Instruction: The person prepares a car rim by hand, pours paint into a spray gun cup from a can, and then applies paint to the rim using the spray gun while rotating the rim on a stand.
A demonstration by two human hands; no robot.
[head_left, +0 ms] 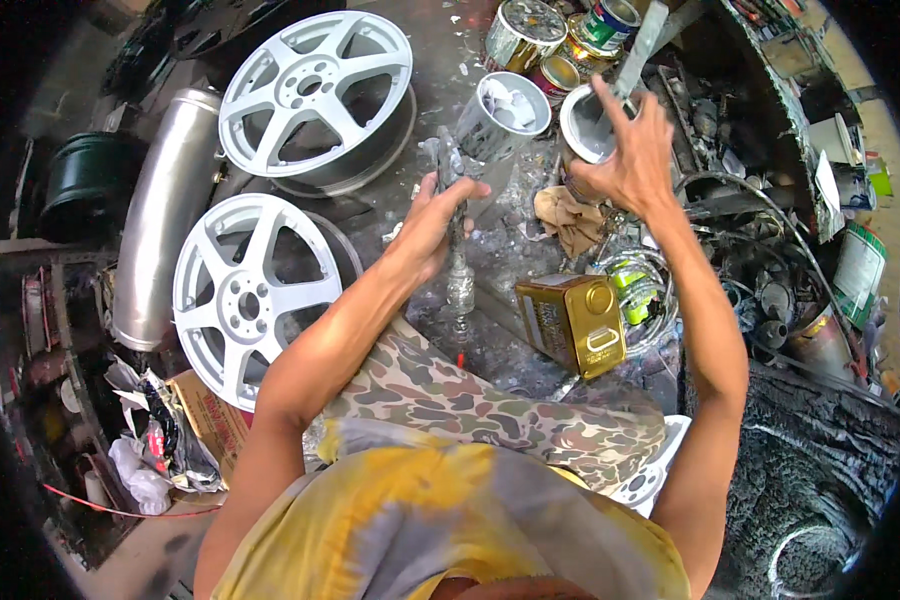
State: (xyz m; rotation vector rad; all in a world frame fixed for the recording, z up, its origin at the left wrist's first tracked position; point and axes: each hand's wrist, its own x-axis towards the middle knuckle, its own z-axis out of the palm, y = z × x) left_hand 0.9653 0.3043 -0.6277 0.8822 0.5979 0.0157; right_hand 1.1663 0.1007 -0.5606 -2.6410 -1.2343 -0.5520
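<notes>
My left hand (430,220) grips a grey, paint-crusted spray gun (459,283), held upright in the middle of the view. Up and to the right, my right hand (625,150) holds a small white-rimmed container (583,128) with grey contents, its index finger at a long grey stick (640,45) that leans out of the top. Between the two hands stands a larger translucent bucket (502,117) with pale crumpled material in it. A crumpled brown cloth (570,220) lies below the right hand, and a gold rectangular can (568,325) sits lower down.
Two white wheel rims (315,85) lie stacked along the left, beside a silver cylinder (167,200). Several paint cans (525,28) crowd the back. A coiled hose (652,300) and cluttered tools (775,290) fill the right. A cardboard box (205,420) lies at lower left.
</notes>
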